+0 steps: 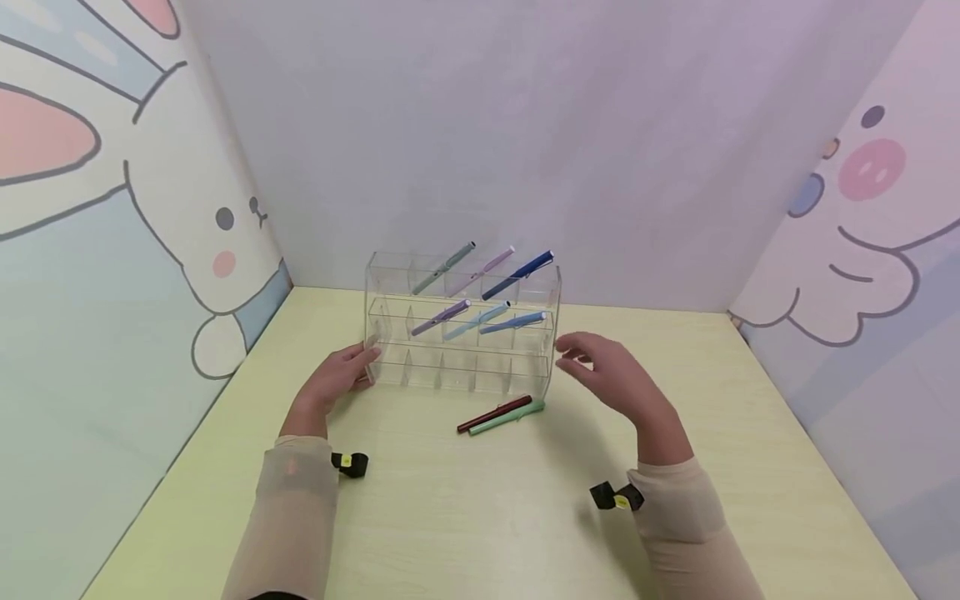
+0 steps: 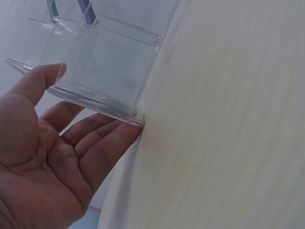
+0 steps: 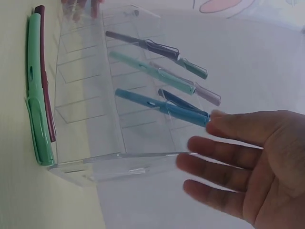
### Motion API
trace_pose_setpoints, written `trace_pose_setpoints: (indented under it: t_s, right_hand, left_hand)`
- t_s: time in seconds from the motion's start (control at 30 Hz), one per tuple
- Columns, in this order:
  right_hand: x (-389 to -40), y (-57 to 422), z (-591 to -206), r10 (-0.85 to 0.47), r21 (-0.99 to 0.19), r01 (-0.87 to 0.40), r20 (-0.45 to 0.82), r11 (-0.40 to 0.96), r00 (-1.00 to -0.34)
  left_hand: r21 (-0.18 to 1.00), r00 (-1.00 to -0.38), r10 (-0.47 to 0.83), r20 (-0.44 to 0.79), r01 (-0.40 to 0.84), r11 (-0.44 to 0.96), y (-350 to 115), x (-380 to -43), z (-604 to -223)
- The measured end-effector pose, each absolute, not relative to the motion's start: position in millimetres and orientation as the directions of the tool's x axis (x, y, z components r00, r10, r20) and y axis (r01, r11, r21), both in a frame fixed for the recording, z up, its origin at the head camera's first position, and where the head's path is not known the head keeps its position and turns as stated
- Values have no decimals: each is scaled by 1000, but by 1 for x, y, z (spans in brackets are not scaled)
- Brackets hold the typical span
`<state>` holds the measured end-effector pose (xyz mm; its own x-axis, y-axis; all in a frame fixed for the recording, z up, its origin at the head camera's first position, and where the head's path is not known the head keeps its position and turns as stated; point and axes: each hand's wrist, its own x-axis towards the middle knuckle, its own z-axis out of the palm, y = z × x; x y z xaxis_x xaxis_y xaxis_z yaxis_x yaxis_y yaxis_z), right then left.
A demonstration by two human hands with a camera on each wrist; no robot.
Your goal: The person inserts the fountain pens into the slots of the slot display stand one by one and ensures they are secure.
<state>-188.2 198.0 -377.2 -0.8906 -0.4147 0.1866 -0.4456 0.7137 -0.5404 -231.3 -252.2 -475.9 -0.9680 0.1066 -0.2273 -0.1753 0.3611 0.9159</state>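
Observation:
A clear acrylic pen rack with three tiers stands on the table. My left hand holds its left side edge, and in the left wrist view the thumb lies over the panel with the fingers along its outer face. Beside the rack's right end is my right hand, relaxed and holding nothing. In the top tier lean a grey-green pen, a lilac pen and a dark blue pen. The middle tier carries a purple pen, a light blue pen and a blue pen.
A dark red pen and a mint green pen lie side by side on the table, just before the rack's front right. A pale wall rises behind, with cartoon-printed panels on both sides.

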Motion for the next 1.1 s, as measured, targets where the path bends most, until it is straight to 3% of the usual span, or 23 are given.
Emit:
trace_pose_setpoints:
  t_s: [0.17,0.33,1.1]
  right_hand:
    - [-184,182,-388,-509,-466,-454,8,760,-861]
    - [-186,166,-402,-524,-398,-452,-89,798,-847]
    - [-187,151,-435,-482,-143,-464,-145,874,-864]
  left_hand:
    - [917,-965,109,-238,-187,352,-253,-232,-477]
    - [920,-966,110,-236,-185,345,-253,-231,-477]
    - [923,-964,120,-238,-186,336,-254,-230,-477]
